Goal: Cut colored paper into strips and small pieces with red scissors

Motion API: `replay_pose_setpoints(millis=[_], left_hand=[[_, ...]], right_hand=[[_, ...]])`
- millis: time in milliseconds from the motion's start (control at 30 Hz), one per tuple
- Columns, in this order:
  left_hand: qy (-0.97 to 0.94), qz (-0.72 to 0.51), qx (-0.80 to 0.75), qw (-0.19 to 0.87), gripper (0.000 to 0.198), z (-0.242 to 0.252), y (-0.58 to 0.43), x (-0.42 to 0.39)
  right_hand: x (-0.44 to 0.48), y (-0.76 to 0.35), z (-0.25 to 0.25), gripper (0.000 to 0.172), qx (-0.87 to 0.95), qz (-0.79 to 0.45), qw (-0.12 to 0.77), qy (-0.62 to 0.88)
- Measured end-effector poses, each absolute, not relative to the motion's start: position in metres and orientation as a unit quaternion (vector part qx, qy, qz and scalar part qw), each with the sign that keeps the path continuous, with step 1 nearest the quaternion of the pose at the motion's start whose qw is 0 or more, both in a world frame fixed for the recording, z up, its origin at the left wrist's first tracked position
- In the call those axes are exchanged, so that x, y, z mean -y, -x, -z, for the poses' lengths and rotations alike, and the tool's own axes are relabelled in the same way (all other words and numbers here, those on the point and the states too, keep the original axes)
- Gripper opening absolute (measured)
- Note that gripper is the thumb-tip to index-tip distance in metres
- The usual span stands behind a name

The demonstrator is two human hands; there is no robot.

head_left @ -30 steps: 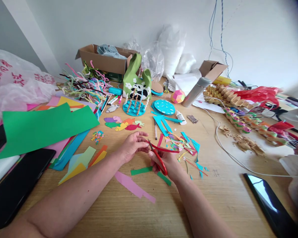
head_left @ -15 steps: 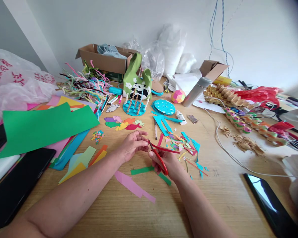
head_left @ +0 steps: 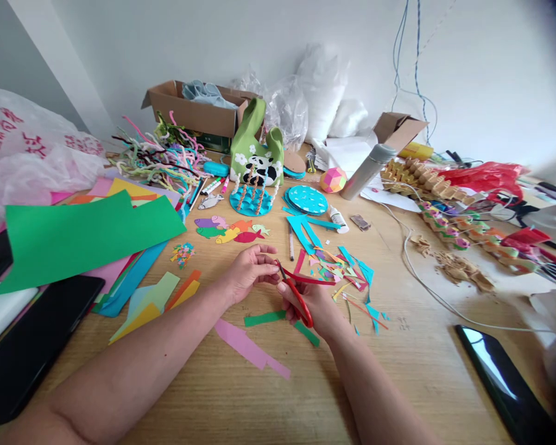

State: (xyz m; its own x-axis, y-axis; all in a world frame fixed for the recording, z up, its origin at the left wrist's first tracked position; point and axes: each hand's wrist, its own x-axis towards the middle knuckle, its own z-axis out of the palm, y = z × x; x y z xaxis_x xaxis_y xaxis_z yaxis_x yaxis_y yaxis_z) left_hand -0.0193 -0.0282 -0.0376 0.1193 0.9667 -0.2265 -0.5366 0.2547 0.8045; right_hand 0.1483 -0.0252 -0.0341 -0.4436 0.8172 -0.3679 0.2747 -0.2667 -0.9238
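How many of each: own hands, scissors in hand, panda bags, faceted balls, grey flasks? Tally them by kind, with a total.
Own left hand and right hand: 2
Scissors in hand: 1
Panda bag: 1
Faceted ball: 1
Grey flask: 1
Total: 6

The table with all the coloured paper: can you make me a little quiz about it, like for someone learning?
1. Which hand holds the red-handled scissors?
2. True or false: the green bag has a panda on it.
3. Pick one: the thin paper strip by the scissors' blades is (a) green, (b) red, (c) blue.

Key:
1. The right hand.
2. True.
3. b.
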Motion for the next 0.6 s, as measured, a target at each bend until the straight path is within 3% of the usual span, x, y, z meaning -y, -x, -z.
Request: replay_pose_setpoints(millis=[600], left_hand=[[-0.288, -0.536, -0.391, 0.691, 0.043, 0.0359, 0.0216, 0.0279]], right_hand=[[0.0258, -0.148, 0.0332, 0.05, 0.561, -0.642, 0.209, 0.479]])
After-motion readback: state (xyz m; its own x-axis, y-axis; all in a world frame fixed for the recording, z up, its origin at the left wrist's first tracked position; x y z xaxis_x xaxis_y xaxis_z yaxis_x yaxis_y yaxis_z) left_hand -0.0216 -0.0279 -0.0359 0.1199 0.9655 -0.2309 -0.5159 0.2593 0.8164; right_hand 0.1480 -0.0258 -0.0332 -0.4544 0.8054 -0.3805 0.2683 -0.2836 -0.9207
